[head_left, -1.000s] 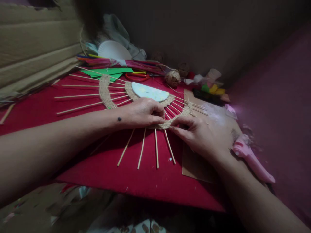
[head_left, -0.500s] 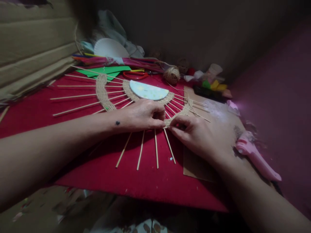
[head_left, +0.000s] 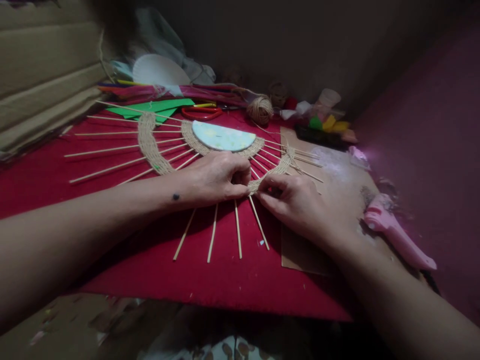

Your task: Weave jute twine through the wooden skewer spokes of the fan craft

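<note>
Right in close, both hands meet on the near curve of the outer band (head_left: 148, 142), fingertips just beside one another! The left hand (head_left: 221, 177) is curled in tight, thumb and forefinger pinched on the band, its wrist across the sticks (head_left: 239, 235). And the right hand (head_left: 294, 200) matches it, thumb below, forefinger above, closed on the same band with a small hollow behind the tips; the exact strand between them is too small to tell. The band arcs across the fanned sticks over the red cloth (head_left: 225, 282), its right end above the board (head_left: 300, 255), loose strands poking out there. Further in, the inner band (head_left: 193, 140) hugs the curved edge of the pale blue half-disc (head_left: 224, 136). Out at the right, the pink glue gun (head_left: 397, 232) lies near the right forearm; at the back, a twine ball (head_left: 260, 110) sits near red-handled scissors (head_left: 202, 118) and green paper (head_left: 165, 106).
</note>
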A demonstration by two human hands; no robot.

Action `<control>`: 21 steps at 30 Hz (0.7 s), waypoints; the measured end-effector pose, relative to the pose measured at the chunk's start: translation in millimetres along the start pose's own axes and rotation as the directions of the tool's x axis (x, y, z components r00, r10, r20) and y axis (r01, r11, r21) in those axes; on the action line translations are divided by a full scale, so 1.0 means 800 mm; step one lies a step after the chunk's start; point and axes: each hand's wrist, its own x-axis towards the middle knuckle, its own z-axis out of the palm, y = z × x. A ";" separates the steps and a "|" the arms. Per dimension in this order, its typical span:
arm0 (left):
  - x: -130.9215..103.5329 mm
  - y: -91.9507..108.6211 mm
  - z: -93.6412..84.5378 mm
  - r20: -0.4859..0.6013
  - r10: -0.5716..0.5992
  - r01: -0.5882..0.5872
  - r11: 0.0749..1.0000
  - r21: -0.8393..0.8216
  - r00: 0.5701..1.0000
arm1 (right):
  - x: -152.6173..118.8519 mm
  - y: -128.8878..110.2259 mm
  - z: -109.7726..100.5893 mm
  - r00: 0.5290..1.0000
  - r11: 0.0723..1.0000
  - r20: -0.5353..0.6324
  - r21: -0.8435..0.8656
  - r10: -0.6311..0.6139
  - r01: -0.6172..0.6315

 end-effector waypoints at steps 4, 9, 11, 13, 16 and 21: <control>-0.001 0.004 -0.004 0.016 -0.023 0.023 1.000 -0.013 1.000 | 0.000 0.001 0.002 1.000 1.000 -0.007 0.000 0.001 -0.001; -0.001 0.007 -0.005 0.043 -0.019 0.020 1.000 -0.013 0.999 | 0.001 0.003 0.003 1.000 1.000 -0.014 -0.010 0.009 -0.010; -0.001 0.008 -0.004 0.022 -0.016 0.016 1.000 0.022 1.000 | 0.001 0.004 0.003 1.000 1.000 -0.015 -0.004 0.008 -0.008; 0.000 0.009 -0.003 0.011 -0.016 0.016 0.999 0.047 1.000 | 0.001 0.005 0.004 1.000 1.000 -0.019 -0.009 0.003 -0.003; 0.000 0.008 -0.002 0.016 -0.016 0.015 0.998 0.061 1.000 | 0.001 0.005 0.005 1.000 1.000 -0.030 -0.021 0.001 -0.002; 0.000 0.006 0.000 0.004 0.001 -0.001 0.998 0.069 1.000 | 0.001 0.005 0.005 0.999 1.000 -0.030 -0.026 0.012 -0.013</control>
